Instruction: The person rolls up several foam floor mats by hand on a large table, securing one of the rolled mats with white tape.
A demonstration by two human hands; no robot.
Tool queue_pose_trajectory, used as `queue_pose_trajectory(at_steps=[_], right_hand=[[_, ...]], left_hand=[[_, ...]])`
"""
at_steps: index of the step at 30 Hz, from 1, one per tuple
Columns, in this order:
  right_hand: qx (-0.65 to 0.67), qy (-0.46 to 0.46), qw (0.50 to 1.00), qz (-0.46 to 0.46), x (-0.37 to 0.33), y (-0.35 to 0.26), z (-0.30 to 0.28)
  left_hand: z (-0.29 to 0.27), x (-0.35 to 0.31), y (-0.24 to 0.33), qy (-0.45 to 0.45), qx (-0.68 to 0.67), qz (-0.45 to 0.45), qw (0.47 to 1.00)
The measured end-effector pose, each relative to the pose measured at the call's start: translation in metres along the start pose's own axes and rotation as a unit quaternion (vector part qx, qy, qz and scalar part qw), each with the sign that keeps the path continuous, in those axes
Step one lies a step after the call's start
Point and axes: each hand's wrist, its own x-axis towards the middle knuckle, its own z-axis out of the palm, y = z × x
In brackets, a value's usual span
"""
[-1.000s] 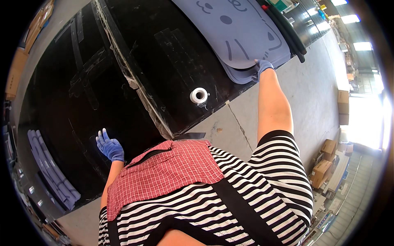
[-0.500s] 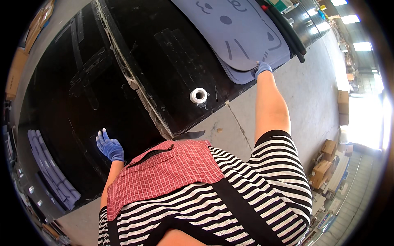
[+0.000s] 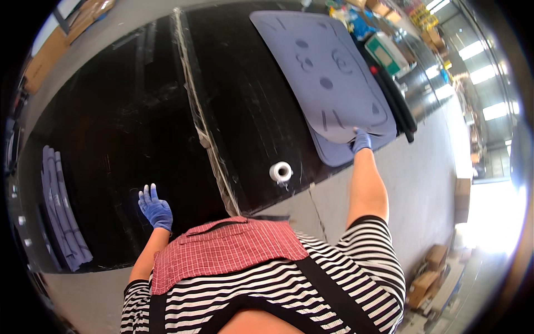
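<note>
Head view. Since the earlier frames my right hand (image 3: 361, 140) has shifted only slightly along the near edge of the grey-blue mat (image 3: 325, 72); my left hand (image 3: 155, 207) has kept its place.

My right hand, in a blue glove, is closed on the near edge of the top mat, fingers curled over the rim. The mat lies at the far right of the black surface (image 3: 128, 122), on top of at least one more mat of the same colour whose edge shows beneath it. It carries a cartoon cat face in darker lines.

My left hand, also gloved, is open with fingers spread and holds nothing; it hovers over or rests on the near left part of the surface, I cannot tell which.

A white tape roll (image 3: 281, 171) stands near the surface's front edge, between my two hands. A stack of folded grey-blue mats (image 3: 61, 211) lies at the far left.

Handling judgement: the mat looks thin, soft and light, likely to flop when lifted. Grip it at the edge or a corner.
</note>
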Motion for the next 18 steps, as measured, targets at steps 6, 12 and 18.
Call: queue_pose_trajectory(at_steps=[6,12,18], right_hand=[[-0.253,-0.062,0.835,-0.485,-0.041,-0.23,0.141],[-0.388,0.061,0.349,-0.851,-0.297,-0.346,0.298],[-0.161,0.229,0.204,-0.938,-0.596,-0.461,0.333]], left_hand=[[-0.007,0.003,-0.003,-0.047,-0.041,-0.045,0.997],[-0.079,0.07,0.018,0.156,-0.233,0.074,0.957],[-0.278,0.126,0.113,0.278,-0.344,0.196,0.875]])
